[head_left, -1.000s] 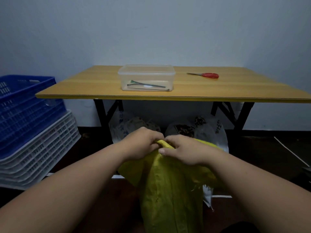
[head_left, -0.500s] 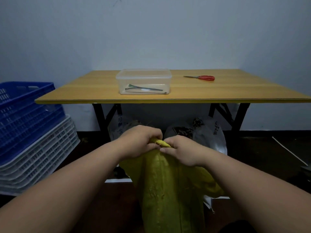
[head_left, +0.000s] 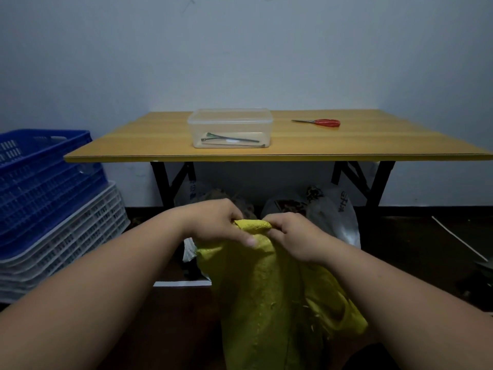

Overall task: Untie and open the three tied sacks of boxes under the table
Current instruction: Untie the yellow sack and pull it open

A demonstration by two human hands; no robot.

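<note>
Yellow sack (head_left: 266,289) is stood on the floor in front of the table (head_left: 373,145), neck gathered upward so the tie can be worked. Left hand (head_left: 216,222) and right hand (head_left: 293,236) are both curled tight round the bunched neck, pinching it from either side. Two white sacks (head_left: 333,214) are kept under the table; their printing is too blurred to be read.

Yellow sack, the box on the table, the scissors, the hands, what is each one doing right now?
yellow sack: upright on the floor, top bunched and gripped by both hands.
left hand: gripping the sack's top.
right hand: gripping the sack's top.
clear box: lid on, on the table.
red scissors: blades together, flat on the table.
white sacks: under the table.
</note>
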